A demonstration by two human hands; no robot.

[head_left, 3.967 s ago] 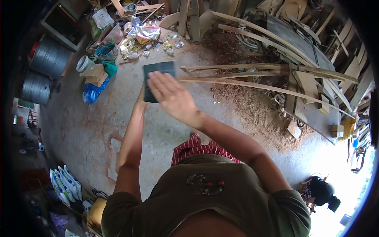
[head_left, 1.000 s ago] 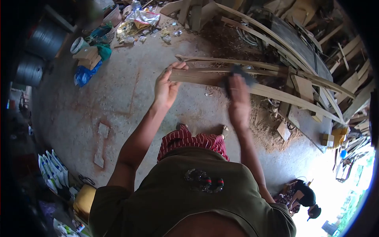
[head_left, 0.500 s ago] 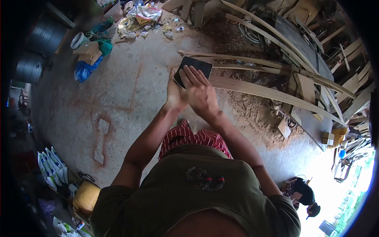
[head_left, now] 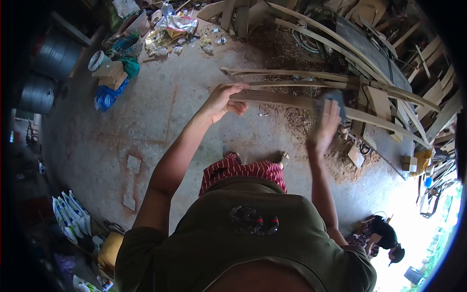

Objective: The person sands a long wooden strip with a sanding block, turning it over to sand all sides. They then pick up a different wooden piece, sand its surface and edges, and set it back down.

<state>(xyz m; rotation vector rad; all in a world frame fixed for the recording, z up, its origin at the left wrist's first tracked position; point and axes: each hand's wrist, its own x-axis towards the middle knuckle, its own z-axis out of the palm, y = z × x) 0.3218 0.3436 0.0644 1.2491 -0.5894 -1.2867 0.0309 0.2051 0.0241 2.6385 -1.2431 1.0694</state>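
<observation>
My left hand (head_left: 222, 104) is curled around the near end of a long curved wooden strip (head_left: 287, 100), thumb and fingers on either side of it. Farther right along the same strip, my right hand (head_left: 325, 127) holds a dark square sheet that looks like sandpaper (head_left: 335, 99) against the wood. Motion blurs this hand and the sheet, and the fingers lie over the sheet's face. Two more curved strips (head_left: 301, 74) run just beyond, roughly alongside the held one.
Wood shavings (head_left: 299, 124) cover the floor under the strips. Stacked boards (head_left: 389, 104) and offcuts crowd the right side. A blue bag (head_left: 108, 96), cardboard pieces (head_left: 111, 73) and a bucket (head_left: 97, 60) stand at upper left. Another person (head_left: 379, 233) is at lower right.
My right hand has moved right along the strip with the dark sheet. My left hand, earlier beneath the sheet close to my right hand, now grips the strip's end.
</observation>
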